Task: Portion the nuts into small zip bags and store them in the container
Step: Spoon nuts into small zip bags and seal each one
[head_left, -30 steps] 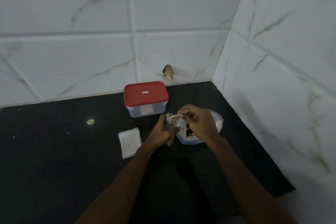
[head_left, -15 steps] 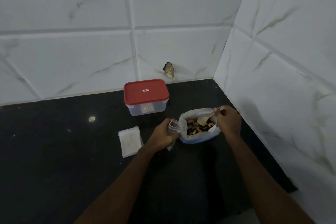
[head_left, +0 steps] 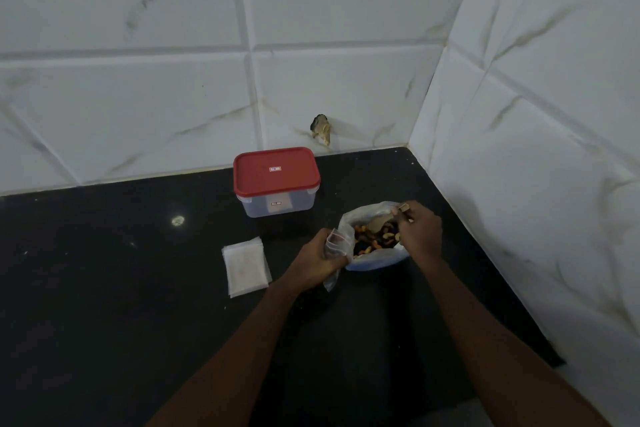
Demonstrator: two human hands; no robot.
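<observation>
Beside the nut bag, left grip clutches zip bag; right grip pinches, seemingly, a spoon.

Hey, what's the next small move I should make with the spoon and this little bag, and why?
Probably lift a spoonful of nuts across into the small zip bag. The right hand holds the wooden spoon with its bowl down among the nuts in the large bag, and the left hand grips the small zip bag right beside it.
</observation>
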